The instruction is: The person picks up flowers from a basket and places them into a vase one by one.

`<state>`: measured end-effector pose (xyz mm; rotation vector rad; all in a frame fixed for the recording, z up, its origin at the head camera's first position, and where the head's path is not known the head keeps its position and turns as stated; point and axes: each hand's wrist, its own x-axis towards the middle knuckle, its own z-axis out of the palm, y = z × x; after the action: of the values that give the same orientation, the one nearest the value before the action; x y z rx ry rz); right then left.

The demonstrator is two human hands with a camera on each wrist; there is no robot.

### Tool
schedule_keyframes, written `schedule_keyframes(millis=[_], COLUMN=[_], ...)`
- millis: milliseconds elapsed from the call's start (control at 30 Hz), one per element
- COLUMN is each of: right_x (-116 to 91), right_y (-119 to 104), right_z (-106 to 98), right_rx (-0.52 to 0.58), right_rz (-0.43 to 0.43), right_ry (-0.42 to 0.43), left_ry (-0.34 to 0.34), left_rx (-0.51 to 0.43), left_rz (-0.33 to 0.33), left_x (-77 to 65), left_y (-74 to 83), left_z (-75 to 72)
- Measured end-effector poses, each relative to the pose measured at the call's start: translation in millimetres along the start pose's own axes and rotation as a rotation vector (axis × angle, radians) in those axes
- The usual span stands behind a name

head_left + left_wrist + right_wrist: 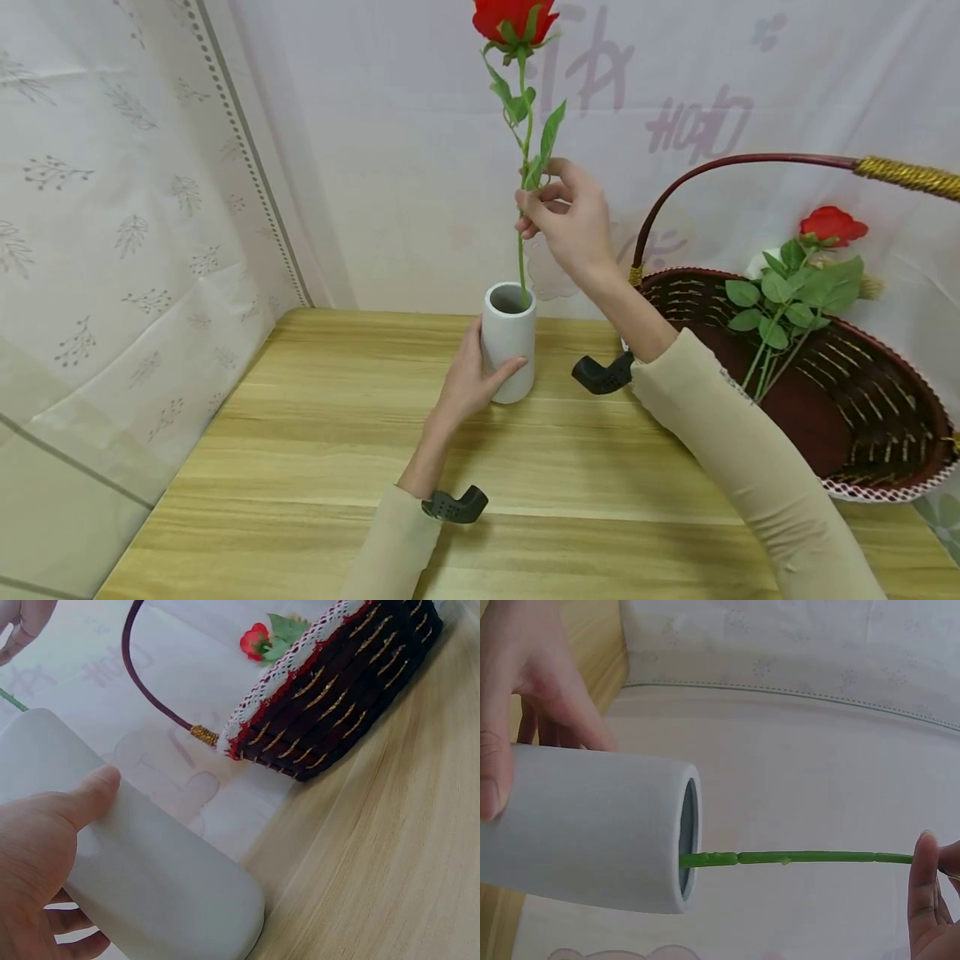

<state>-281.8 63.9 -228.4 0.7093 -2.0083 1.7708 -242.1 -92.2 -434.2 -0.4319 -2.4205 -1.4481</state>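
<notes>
My left hand [471, 373] grips a white cylindrical vase [517, 354] around its side, thumb across the front, on the wooden table. Above it, my right hand [572, 212] pinches the green stem of a red rose [515, 18] between thumb and fingers. The rose stands nearly upright, its bloom cut by the top of the head view. In the right wrist view, the lower end of the stem [802, 856] passes just inside the mouth of the vase [592, 825]. The left wrist view shows the thumb and palm of the left hand [37, 855] against the vase wall.
A dark woven basket [892, 367] with white lace trim and an arched handle [720, 162] stands on the right. Inside lie another red rose [832, 225] and green leaves on stems. Patterned cloth [390, 167] hangs behind and to the left of the wooden table [315, 433].
</notes>
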Motion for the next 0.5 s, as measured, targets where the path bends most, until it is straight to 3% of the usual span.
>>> schedule_keyframes(millis=[267, 500], right_x=[-6, -11], right_y=[10, 21], right_z=[5, 9], right_rx=[-0.054, -0.098], right_rz=[0.023, 0.018], right_ry=[-0.042, -0.081], left_ry=[0.001, -0.008], left_rx=[-0.003, -0.006], left_rz=[0.021, -0.003], left_x=[0.8, 1.1], left_y=[-1.5, -2.0], left_z=[0.7, -0.1])
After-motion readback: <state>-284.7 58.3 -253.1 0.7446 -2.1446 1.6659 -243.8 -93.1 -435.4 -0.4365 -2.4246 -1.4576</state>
